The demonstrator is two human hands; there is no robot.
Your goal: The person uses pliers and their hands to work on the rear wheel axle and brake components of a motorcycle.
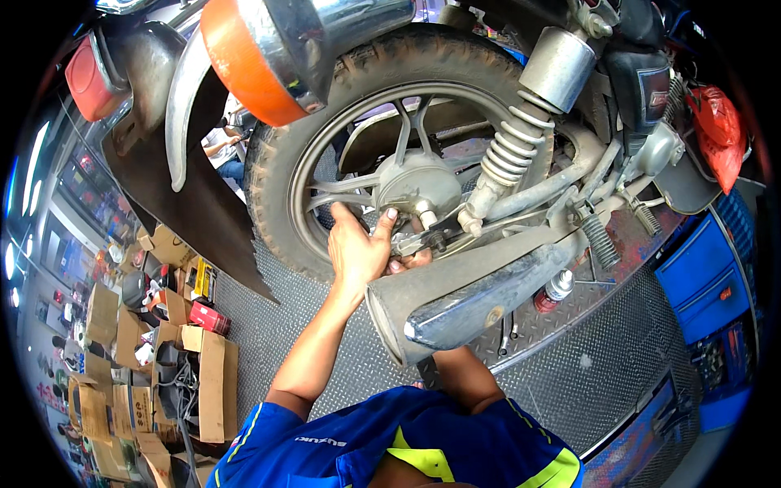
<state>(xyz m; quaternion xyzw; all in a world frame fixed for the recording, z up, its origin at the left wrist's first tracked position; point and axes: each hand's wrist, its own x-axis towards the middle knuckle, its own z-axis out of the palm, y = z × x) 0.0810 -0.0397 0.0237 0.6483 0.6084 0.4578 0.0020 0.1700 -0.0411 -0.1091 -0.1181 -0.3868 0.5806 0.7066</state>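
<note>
My left hand (359,248) is beside the hub (416,185) of a motorcycle's rear wheel (268,183). Its thumb and one finger point upward, spread apart, near a spoke; the other fingers are hidden. The fingertips of my right hand (418,259) show curled by the dark metal parts at the axle end (436,237). Whatever they grip is hidden, because the muffler (455,305) covers most of that hand and forearm. A shock absorber (512,142) with a pale coil spring rises right of the hub.
Under the wheel lies a textured metal platform (260,325), with a spray can (555,290) and wrenches (506,333) right of the muffler. Cardboard boxes (218,390) crowd the left. A blue cabinet (706,281) stands at right, below a hanging red bag (719,138). The black mudguard (191,191) hangs left of the wheel.
</note>
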